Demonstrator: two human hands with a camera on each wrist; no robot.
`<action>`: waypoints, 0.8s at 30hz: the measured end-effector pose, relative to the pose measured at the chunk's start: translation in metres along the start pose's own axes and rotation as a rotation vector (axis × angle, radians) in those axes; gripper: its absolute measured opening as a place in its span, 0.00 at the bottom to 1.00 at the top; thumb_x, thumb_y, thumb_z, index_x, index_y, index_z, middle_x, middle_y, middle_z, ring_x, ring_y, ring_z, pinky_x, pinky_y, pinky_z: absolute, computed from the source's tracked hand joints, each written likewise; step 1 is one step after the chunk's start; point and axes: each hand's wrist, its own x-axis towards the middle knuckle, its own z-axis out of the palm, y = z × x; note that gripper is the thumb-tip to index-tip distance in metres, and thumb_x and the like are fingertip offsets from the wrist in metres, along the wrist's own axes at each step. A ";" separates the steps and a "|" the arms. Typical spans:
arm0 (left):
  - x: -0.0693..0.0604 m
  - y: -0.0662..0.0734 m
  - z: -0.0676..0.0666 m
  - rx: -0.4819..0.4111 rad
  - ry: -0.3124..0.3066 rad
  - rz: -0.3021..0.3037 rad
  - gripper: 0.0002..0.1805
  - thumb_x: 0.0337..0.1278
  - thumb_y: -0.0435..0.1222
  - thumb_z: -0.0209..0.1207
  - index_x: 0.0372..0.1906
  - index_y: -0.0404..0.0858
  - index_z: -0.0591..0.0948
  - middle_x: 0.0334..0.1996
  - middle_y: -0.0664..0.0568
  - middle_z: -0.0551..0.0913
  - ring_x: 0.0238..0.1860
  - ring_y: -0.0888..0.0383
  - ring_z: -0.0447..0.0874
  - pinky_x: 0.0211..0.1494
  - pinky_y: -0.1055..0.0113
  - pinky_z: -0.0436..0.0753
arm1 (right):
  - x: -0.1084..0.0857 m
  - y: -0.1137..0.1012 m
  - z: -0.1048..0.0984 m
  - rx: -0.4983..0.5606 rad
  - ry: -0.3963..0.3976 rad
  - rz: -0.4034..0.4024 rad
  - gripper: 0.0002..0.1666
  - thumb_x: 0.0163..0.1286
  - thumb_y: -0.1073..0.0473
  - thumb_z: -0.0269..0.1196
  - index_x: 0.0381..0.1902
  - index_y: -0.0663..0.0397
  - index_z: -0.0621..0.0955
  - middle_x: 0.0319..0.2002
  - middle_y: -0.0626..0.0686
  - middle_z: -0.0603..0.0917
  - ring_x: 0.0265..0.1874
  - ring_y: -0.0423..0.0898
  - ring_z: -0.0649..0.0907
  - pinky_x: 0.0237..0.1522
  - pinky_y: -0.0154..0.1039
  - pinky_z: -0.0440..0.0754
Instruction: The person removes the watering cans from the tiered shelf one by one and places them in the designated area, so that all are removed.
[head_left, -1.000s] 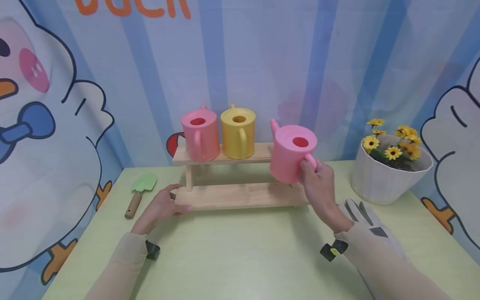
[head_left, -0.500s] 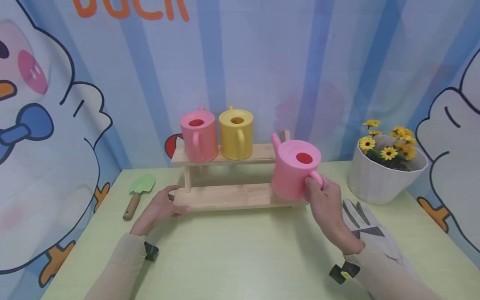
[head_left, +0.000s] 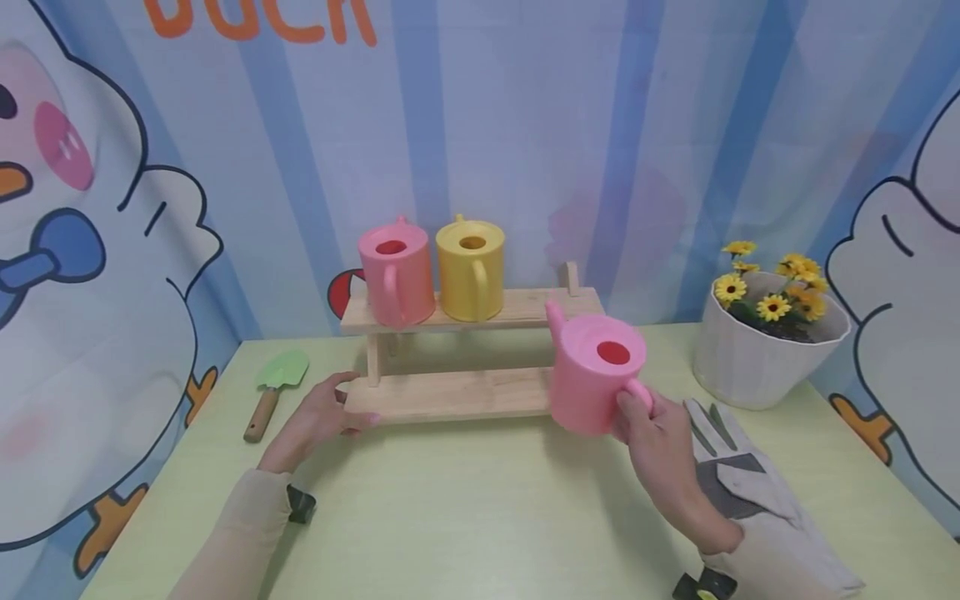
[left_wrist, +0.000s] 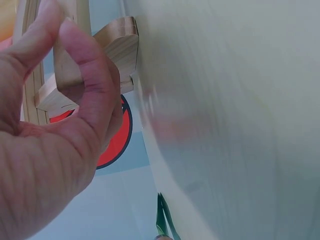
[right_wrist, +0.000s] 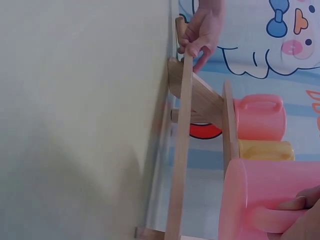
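My right hand (head_left: 663, 458) grips the handle of a pink watering can (head_left: 592, 379), which hangs in the air before the right end of a two-tier wooden shelf (head_left: 457, 395). At the shelf's left end my left hand (head_left: 322, 417) pinches the lower board, thumb on one face and fingers on the other, as the left wrist view shows too. On the upper board stand another pink watering can (head_left: 397, 275) and a yellow watering can (head_left: 471, 271), side by side, handles toward me. The held can covers the lower board's right end.
A small trowel (head_left: 276, 393) with a green blade lies left of the shelf. To the right stands a white pot (head_left: 765, 367) of yellow flowers. A grey-white work glove (head_left: 757, 492) lies beneath and beside my right forearm. A printed curtain (head_left: 510, 125) hangs behind the table.
My right hand has brought the pink watering can down and toward me, off the upper board's right end. That end now shows bare. The left hand keeps its hold on the shelf.
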 end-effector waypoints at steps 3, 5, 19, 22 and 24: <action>0.000 0.000 0.000 0.002 -0.001 -0.001 0.56 0.62 0.44 0.78 0.86 0.34 0.58 0.62 0.33 0.79 0.41 0.56 0.89 0.58 0.54 0.85 | -0.006 0.005 0.000 -0.005 0.003 0.013 0.21 0.87 0.60 0.53 0.29 0.62 0.72 0.20 0.49 0.69 0.29 0.42 0.80 0.41 0.28 0.86; 0.000 0.000 0.000 0.001 -0.003 0.000 0.56 0.61 0.44 0.78 0.86 0.34 0.58 0.62 0.33 0.79 0.41 0.56 0.89 0.57 0.55 0.86 | -0.009 0.007 0.000 0.012 0.005 0.019 0.22 0.86 0.61 0.53 0.27 0.62 0.71 0.19 0.49 0.68 0.26 0.42 0.76 0.35 0.31 0.82; 0.001 0.001 0.000 -0.015 -0.004 0.011 0.58 0.62 0.42 0.79 0.86 0.33 0.56 0.65 0.31 0.77 0.39 0.58 0.90 0.55 0.57 0.86 | -0.030 0.021 0.001 0.048 0.023 0.058 0.23 0.83 0.66 0.54 0.22 0.58 0.69 0.17 0.47 0.68 0.20 0.40 0.71 0.27 0.32 0.70; 0.001 0.000 0.000 -0.020 -0.007 0.016 0.58 0.62 0.42 0.79 0.87 0.33 0.56 0.65 0.31 0.77 0.38 0.59 0.90 0.55 0.57 0.86 | -0.032 0.025 -0.001 0.027 0.007 0.083 0.22 0.84 0.65 0.54 0.24 0.57 0.69 0.18 0.47 0.67 0.21 0.40 0.70 0.27 0.33 0.70; 0.001 0.000 0.000 -0.020 -0.007 0.018 0.58 0.61 0.42 0.79 0.87 0.33 0.55 0.64 0.32 0.77 0.38 0.60 0.91 0.55 0.57 0.86 | -0.033 0.027 -0.003 0.011 0.003 0.100 0.22 0.84 0.64 0.53 0.24 0.56 0.68 0.19 0.47 0.67 0.21 0.40 0.70 0.27 0.33 0.70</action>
